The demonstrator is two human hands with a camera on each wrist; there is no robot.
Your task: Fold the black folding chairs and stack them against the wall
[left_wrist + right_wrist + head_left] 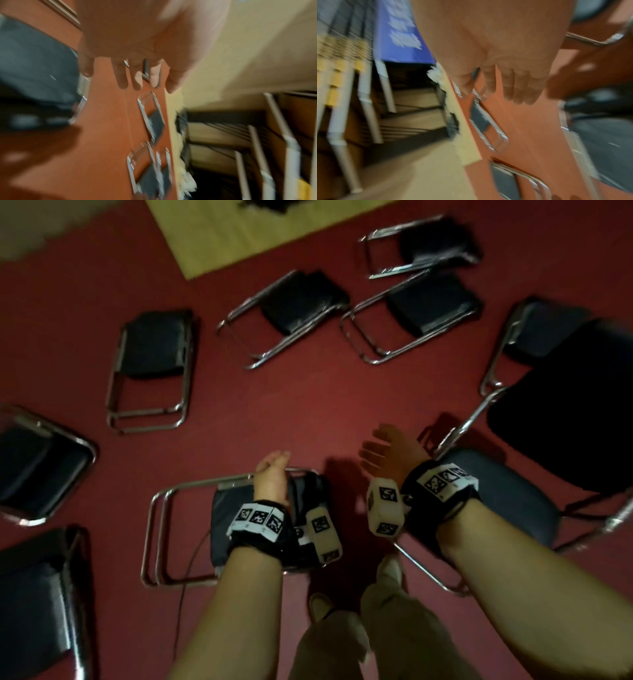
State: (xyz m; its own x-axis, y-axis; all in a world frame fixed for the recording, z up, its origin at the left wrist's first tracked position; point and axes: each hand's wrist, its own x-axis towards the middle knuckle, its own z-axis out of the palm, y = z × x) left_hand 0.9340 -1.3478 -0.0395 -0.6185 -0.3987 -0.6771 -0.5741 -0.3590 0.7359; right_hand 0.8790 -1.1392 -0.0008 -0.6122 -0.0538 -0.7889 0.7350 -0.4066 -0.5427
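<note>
Folded black chairs lie scattered flat on the red floor (308,405); one folded chair (236,525) lies nearest, under the left forearm, its long axis running left to right with the chrome leg loops pointing left and the black seat toward the right; another chair (150,371) lies further off to the left, its long axis running near to far with the leg loops at the near end; two more chairs (284,313) and (418,309) lie beyond the middle, both angled so the chrome loops point near-left and the seats far-right; a fifth (424,244) lies at the far right, roughly parallel to them; an unfolded chair (507,498) stands at the near right, just beside the right forearm, its grey-black seat facing up; the left hand (272,474) hangs above the nearest chair's frame, fingers loosely spread and holding nothing, as the left wrist view confirms; the right hand (390,450) hovers over bare floor between the nearest chair and the standing one, fingers relaxed and together, gripping nothing; a pale mat (239,237) covers the far floor
</note>
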